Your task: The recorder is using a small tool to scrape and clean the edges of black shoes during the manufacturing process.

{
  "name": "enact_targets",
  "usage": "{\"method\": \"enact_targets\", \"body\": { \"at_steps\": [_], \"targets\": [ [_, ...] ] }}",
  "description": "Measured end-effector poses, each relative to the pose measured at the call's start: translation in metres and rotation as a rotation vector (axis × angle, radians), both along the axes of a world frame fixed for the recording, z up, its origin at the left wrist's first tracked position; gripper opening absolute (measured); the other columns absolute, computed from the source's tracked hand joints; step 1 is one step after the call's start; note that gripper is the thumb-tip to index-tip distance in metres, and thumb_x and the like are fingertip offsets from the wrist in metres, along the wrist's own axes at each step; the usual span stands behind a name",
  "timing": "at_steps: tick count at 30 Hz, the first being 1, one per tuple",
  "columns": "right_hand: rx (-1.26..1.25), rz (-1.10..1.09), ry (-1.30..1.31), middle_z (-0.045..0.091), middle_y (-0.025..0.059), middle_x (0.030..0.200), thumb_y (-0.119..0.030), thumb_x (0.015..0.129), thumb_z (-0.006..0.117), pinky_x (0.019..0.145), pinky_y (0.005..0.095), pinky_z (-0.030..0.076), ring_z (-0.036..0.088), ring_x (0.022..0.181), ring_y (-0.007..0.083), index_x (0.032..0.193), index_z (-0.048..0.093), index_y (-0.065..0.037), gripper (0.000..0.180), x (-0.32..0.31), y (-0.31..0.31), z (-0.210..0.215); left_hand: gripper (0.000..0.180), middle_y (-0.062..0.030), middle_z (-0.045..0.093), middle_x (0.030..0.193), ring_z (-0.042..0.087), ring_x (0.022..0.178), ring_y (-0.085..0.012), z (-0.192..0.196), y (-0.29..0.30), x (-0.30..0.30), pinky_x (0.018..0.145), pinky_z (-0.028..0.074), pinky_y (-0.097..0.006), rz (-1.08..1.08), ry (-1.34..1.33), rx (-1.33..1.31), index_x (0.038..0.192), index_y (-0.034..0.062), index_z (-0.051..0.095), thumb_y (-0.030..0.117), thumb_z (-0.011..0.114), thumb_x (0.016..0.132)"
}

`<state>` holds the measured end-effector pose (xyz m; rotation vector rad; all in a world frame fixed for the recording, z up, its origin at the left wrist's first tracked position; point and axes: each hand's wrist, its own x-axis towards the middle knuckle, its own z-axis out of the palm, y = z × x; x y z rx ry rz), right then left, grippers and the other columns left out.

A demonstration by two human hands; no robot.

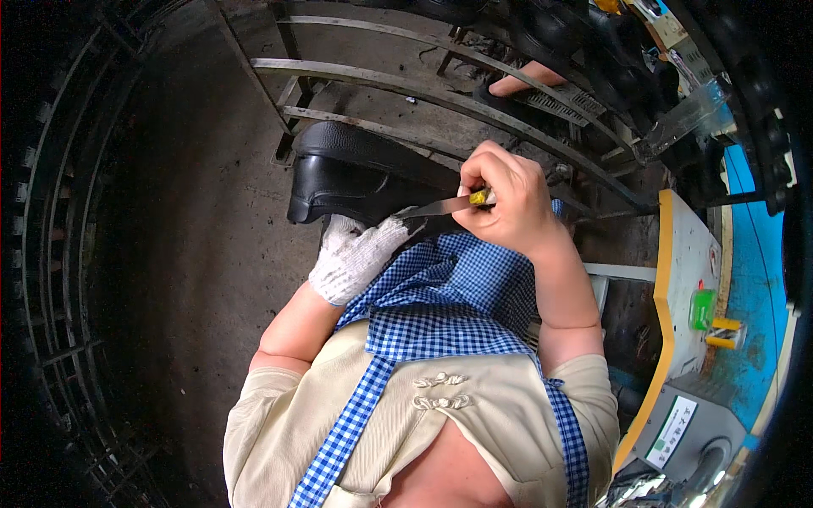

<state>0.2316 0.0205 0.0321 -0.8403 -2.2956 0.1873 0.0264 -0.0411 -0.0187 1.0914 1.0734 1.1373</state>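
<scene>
My left hand (354,256), in a white knit glove, presses against the side of a black leather shoe (356,173) that rests on my lap, sole toward the left. My bare right hand (506,199) is closed around a small knife (449,205) with a yellow handle. Its metal blade points left and its tip meets the shoe near my gloved fingers. A blue-and-white checked apron (449,296) lies under both hands.
Curved metal rails (398,85) of a rack arc over the dark concrete floor (186,254) ahead. Another person's foot in a sandal (525,80) shows beyond them. A grey and blue machine (694,279) with an orange-edged panel and green button stands at right.
</scene>
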Motion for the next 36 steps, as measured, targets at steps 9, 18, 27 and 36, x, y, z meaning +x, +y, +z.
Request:
{"method": "enact_targets", "body": {
  "at_steps": [9, 18, 27, 36],
  "targets": [
    [0.21, 0.097, 0.143, 0.061, 0.0068, 0.077, 0.001, 0.061, 0.067, 0.047, 0.0252, 0.047, 0.06, 0.055, 0.0172, 0.082, 0.05, -0.005, 0.027, -0.007, -0.013, -0.012, 0.031, -0.0081, 0.064, 0.102, 0.06, 0.091, -0.0137, 0.016, -0.002, 0.003, 0.078, 0.05, -0.028, -0.089, -0.101, -0.148, 0.111, 0.0012, 0.059, 0.007, 0.066, 0.081],
    [-0.569, 0.108, 0.311, 0.059, 0.005, 0.075, 0.008, 0.068, 0.063, 0.057, 0.0201, 0.044, 0.058, 0.064, 0.0106, 0.079, 0.05, -0.004, 0.021, 0.003, -0.03, -0.021, 0.029, -0.008, 0.064, 0.104, 0.061, 0.09, -0.016, -0.002, 0.005, 0.0, 0.079, 0.05, -0.028, -0.006, -0.065, -0.084, 0.108, 0.0003, 0.06, 0.008, 0.066, 0.081],
    [-0.285, -0.276, 0.856, 0.062, 0.0044, 0.095, -0.009, 0.077, 0.071, 0.054, 0.013, 0.039, 0.05, 0.064, 0.0003, 0.117, 0.053, -0.003, 0.044, 0.054, -0.021, -0.066, 0.021, -0.0122, 0.064, 0.096, 0.064, 0.084, -0.0189, 0.015, 0.027, -0.011, 0.074, 0.053, -0.03, 0.263, -0.641, -0.221, 0.098, -0.0082, 0.06, 0.002, 0.063, 0.08],
    [-0.339, -0.09, 0.846, 0.055, 0.0024, 0.087, -0.014, 0.072, 0.077, 0.059, 0.019, 0.045, 0.054, 0.072, 0.0072, 0.103, 0.053, 0.0, 0.042, 0.003, -0.019, -0.04, 0.047, -0.0173, 0.057, 0.12, 0.059, 0.105, -0.03, -0.012, 0.033, -0.004, 0.092, 0.049, -0.042, -0.087, -1.049, -0.54, 0.125, 0.0005, 0.048, 0.036, 0.041, 0.095]
  ]
}}
